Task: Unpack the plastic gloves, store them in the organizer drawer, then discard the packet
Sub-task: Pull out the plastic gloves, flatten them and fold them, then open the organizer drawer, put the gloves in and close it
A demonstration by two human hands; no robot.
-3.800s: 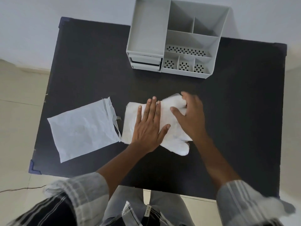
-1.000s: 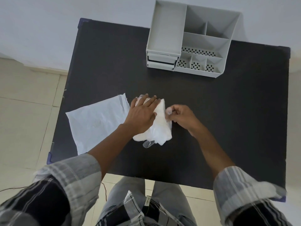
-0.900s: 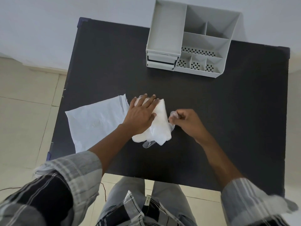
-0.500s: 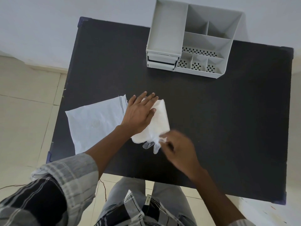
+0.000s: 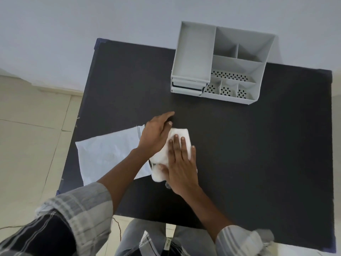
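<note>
A folded wad of white plastic gloves [image 5: 181, 134] lies on the black table [image 5: 258, 145], near its middle. My right hand [image 5: 181, 163] lies flat on top of the wad, fingers spread and pointing away from me. My left hand [image 5: 156, 133] rests on the wad's left part, fingers pointing toward the far right. The emptied white packet [image 5: 108, 152] lies flat just left of the gloves, partly under my left forearm. The grey organizer [image 5: 221, 65] stands at the table's far edge; its two drawers [image 5: 187, 86] at the lower left front look pushed in.
The organizer has several open compartments on top, some with perforated floors. Pale floor tiles show beyond the table's left edge. A light wall rises behind the table. My checked sleeves and lap fill the bottom of the view.
My right hand moved from the wad's right side to its near end, then came down flat on top. The wad looks shorter and more compact. My left hand shifted slightly left and farther away.
</note>
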